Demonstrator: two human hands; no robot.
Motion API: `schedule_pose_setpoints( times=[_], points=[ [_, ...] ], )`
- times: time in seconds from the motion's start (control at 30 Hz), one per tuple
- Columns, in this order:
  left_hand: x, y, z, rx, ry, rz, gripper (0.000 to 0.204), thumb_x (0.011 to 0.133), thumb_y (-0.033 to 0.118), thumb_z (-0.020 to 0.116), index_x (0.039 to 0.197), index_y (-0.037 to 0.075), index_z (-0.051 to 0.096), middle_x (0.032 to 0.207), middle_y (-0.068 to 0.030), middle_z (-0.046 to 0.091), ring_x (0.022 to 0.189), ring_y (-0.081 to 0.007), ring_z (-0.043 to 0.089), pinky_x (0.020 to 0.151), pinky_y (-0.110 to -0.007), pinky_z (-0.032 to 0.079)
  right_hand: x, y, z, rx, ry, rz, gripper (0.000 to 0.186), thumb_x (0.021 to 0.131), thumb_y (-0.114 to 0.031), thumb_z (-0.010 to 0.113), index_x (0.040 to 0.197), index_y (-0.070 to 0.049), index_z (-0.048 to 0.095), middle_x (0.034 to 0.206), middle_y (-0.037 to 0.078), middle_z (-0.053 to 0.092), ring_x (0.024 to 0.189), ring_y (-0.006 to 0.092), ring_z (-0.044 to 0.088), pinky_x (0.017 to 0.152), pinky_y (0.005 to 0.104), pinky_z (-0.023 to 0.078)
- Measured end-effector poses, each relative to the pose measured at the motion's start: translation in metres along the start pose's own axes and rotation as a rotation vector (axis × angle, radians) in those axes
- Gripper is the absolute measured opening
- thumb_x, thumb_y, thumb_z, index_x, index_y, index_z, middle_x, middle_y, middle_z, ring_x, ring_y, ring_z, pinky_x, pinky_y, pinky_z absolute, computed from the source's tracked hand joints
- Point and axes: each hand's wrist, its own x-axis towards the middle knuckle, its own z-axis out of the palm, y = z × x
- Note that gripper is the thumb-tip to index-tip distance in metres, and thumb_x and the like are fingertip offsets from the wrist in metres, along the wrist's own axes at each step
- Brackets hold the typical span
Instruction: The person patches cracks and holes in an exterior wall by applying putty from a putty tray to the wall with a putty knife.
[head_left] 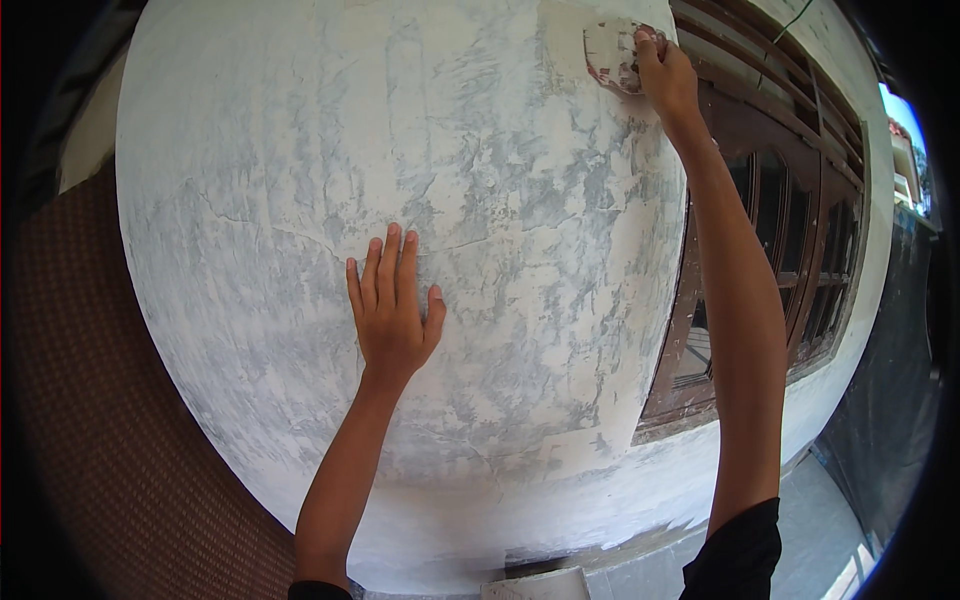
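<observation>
My left hand [390, 310] lies flat on a patchy white and grey plastered wall [500, 340], fingers spread and nothing held. High at the upper right, my right hand [665, 75] grips a putty knife [612, 55] whose broad blade is caked with pale filler and reddish-brown stains. The blade rests against the wall close to the window frame; its handle is mostly hidden by my fingers. Smoother cream filler shows around the blade and down the wall's right edge. Fine cracks run across the wall above my left hand.
A brown wooden window [770, 220] with glass panes and slats stands right of the wall, partly behind my right arm. A brown woven screen [110, 380] hangs at the left. Dark sheeting [890, 340] is at the far right. A pale block [537, 585] sits below.
</observation>
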Motion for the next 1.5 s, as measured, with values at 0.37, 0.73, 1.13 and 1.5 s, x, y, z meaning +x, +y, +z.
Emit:
schedule_pose_setpoints(
  times=[0.37, 0.73, 1.13, 1.5],
  points=[
    [0.001, 0.002, 0.000, -0.004, -0.004, -0.002, 0.062, 0.092, 0.020, 0.054, 0.150, 0.004, 0.041, 0.156, -0.0142, 0.039, 0.145, -0.0334, 0.031, 0.121, -0.055, 0.016, 0.015, 0.005, 0.017, 0.032, -0.069, 0.011, 0.056, 0.096, -0.050, 0.056, 0.109, 0.003, 0.067, 0.097, 0.019, 0.070, 0.094, 0.0261, 0.065, 0.090, 0.0370, 0.047],
    [-0.001, 0.002, -0.001, -0.012, 0.000, -0.005, 0.062, 0.091, 0.019, 0.054, 0.149, 0.004, 0.042, 0.156, -0.0145, 0.039, 0.145, -0.0338, 0.032, 0.121, -0.055, 0.016, 0.023, -0.034, 0.025, 0.320, -0.049, 0.030, 0.046, 0.097, -0.041, 0.057, 0.104, 0.003, 0.066, 0.094, 0.015, 0.067, 0.090, 0.0263, 0.065, 0.081, 0.0385, 0.050],
    [0.001, 0.001, 0.002, 0.000, -0.004, 0.000, 0.062, 0.092, 0.019, 0.054, 0.150, 0.004, 0.041, 0.156, -0.0140, 0.039, 0.145, -0.0329, 0.031, 0.121, -0.055, 0.016, 0.019, -0.028, 0.034, 0.170, 0.032, -0.153, 0.035, 0.099, -0.032, 0.060, 0.095, 0.003, 0.063, 0.080, 0.006, 0.063, 0.072, 0.0171, 0.061, 0.066, 0.0346, 0.050],
    [-0.002, 0.006, 0.014, -0.028, -0.013, -0.008, 0.060, 0.093, 0.021, 0.053, 0.150, 0.005, 0.041, 0.156, -0.0137, 0.039, 0.145, -0.0327, 0.031, 0.121, -0.055, 0.016, 0.013, -0.005, 0.015, 0.183, -0.096, -0.027, 0.053, 0.097, -0.047, 0.057, 0.109, 0.004, 0.065, 0.101, 0.018, 0.071, 0.094, 0.0269, 0.065, 0.088, 0.0361, 0.047]
  ],
)
